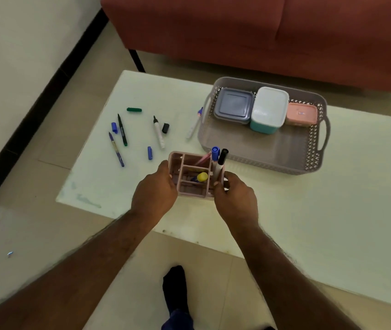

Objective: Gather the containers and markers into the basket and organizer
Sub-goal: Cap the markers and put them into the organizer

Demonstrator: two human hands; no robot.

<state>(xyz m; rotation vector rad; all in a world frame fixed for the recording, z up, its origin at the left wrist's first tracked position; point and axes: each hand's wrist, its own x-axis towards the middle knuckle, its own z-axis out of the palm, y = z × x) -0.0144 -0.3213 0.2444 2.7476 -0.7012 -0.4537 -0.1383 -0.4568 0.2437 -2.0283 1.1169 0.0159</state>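
Observation:
A pink organizer (pixel 191 163) sits near the table's front edge, gripped on its left side by my left hand (pixel 155 192) and on its right side by my right hand (pixel 236 198). Inside stand a blue-capped marker (pixel 215 153), a black-capped marker (pixel 222 159), a pink pen and a yellow-capped item (pixel 202 176). The grey basket (pixel 261 151) at the back right holds a grey container (pixel 233 106), a white-lidded teal container (pixel 269 109) and a pink container (pixel 301 114). Uncapped markers (pixel 158 132) and loose caps (pixel 150 152) lie scattered to the left.
The white table (pixel 308 210) has its left edge close to the scattered markers. A red sofa (pixel 237 32) stands behind it. One white marker (pixel 194 125) rests against the basket's left wall. My socked foot (pixel 175 287) is on the tiled floor below.

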